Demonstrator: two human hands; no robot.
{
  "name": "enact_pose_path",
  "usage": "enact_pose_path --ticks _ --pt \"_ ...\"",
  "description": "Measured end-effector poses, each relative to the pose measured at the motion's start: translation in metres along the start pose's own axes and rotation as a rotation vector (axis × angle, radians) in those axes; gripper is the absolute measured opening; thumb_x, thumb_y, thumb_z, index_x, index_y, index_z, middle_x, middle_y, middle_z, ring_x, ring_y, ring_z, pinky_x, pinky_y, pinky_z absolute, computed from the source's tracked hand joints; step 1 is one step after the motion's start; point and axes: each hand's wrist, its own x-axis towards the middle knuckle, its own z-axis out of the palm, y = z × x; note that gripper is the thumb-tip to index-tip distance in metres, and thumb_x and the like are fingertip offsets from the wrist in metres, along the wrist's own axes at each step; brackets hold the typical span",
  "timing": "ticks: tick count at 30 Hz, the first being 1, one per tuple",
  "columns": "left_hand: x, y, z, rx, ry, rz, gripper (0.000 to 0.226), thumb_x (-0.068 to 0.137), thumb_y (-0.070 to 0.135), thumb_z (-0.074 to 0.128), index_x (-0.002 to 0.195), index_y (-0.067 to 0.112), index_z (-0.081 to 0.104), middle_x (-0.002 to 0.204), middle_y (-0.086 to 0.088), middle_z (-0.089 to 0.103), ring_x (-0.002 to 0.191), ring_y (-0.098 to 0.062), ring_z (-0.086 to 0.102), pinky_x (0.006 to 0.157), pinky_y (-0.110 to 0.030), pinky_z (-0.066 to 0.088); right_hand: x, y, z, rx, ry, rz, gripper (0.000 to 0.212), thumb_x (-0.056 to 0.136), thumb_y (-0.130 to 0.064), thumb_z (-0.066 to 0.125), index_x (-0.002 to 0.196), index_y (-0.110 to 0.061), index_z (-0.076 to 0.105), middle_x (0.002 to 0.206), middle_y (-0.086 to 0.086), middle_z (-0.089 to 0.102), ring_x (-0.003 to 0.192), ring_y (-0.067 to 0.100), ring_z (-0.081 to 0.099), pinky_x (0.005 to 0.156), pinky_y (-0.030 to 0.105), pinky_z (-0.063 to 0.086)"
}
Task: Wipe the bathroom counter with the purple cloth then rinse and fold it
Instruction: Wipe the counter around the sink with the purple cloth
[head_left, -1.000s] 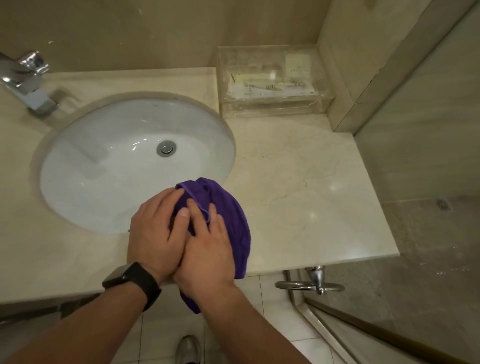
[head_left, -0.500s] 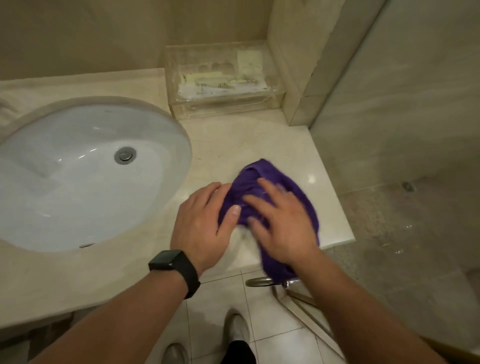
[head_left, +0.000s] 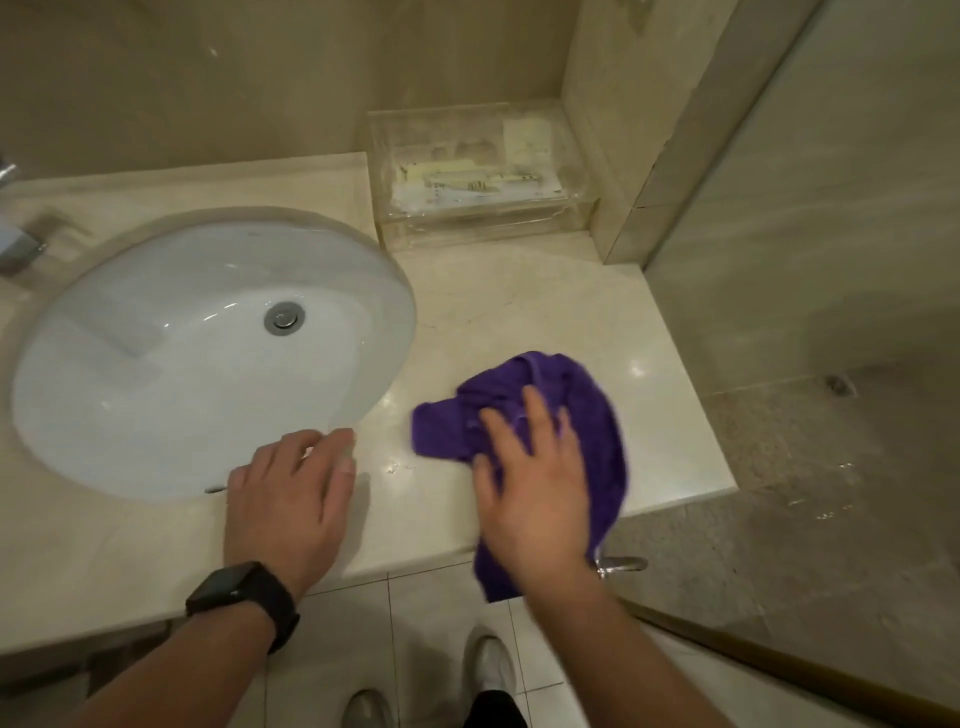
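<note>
The purple cloth (head_left: 561, 400) lies bunched on the beige marble counter (head_left: 519, 306), right of the white oval sink (head_left: 182, 364), with one end hanging over the front edge. My right hand (head_left: 535, 488) presses flat on the cloth with its fingers spread. Apart from the cloth, my left hand (head_left: 291, 499) rests flat on the counter at the sink's front rim; a black watch is on that wrist.
A clear plastic box (head_left: 478, 171) with papers inside stands at the back against the wall. A chrome tap (head_left: 15, 244) shows at the far left edge. A glass shower partition (head_left: 810, 260) borders the counter's right end, with a metal handle (head_left: 621, 564) below the front edge.
My right hand has slid the cloth rightward along the counter, away from the sink. My left hand has come off the cloth and now lies on the bare counter.
</note>
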Motion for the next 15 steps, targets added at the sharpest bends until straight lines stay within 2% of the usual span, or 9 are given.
enact_pose_path --ticks 4,7,10,12,15 --pt "-0.013 -0.032 -0.005 -0.053 0.068 -0.068 0.052 0.097 0.041 0.023 0.112 0.016 0.066 0.102 -0.006 0.064 0.091 -0.026 0.054 0.076 -0.037 0.032 -0.032 -0.091 0.035 -0.017 -0.045 -0.204 0.049 0.090 -0.048 0.041 0.135 -0.038 0.057 0.157 0.004 0.042 0.141 0.040 0.040 0.116 0.049 0.030" --pt "-0.014 -0.040 -0.009 -0.185 0.112 -0.104 0.052 0.097 0.040 0.022 0.102 0.011 0.065 0.094 -0.009 0.066 0.083 -0.028 0.054 0.074 -0.039 0.038 -0.043 -0.121 0.047 -0.018 -0.070 -0.259 0.048 0.089 -0.048 0.038 0.132 -0.041 0.057 0.157 0.001 0.041 0.143 0.037 0.039 0.117 0.045 0.026" --pt "-0.011 -0.041 -0.015 -0.218 0.115 -0.101 0.051 0.096 0.039 0.026 0.116 0.010 0.063 0.093 -0.003 0.065 0.084 -0.027 0.056 0.078 -0.043 0.042 -0.036 -0.102 0.042 0.002 -0.103 -0.315 0.044 0.092 -0.046 0.045 0.135 -0.040 0.053 0.159 0.001 0.038 0.144 0.036 0.038 0.117 0.047 0.031" --pt "-0.011 -0.042 -0.017 -0.211 0.100 -0.084 0.053 0.096 0.040 0.027 0.120 0.009 0.063 0.092 -0.001 0.064 0.085 -0.027 0.057 0.080 -0.044 0.043 -0.019 -0.074 0.033 0.033 -0.086 -0.289 0.044 0.092 -0.043 0.055 0.135 -0.036 0.055 0.158 0.004 0.039 0.140 0.040 0.041 0.114 0.051 0.037" --pt "-0.009 -0.046 -0.016 -0.167 0.085 -0.064 0.059 0.096 0.043 0.021 0.099 0.011 0.070 0.090 -0.007 0.067 0.079 -0.022 0.050 0.074 -0.037 0.037 0.018 -0.007 0.015 0.064 0.041 -0.103 0.045 0.090 -0.040 0.058 0.134 -0.030 0.061 0.154 0.010 0.044 0.132 0.045 0.048 0.109 0.052 0.042"
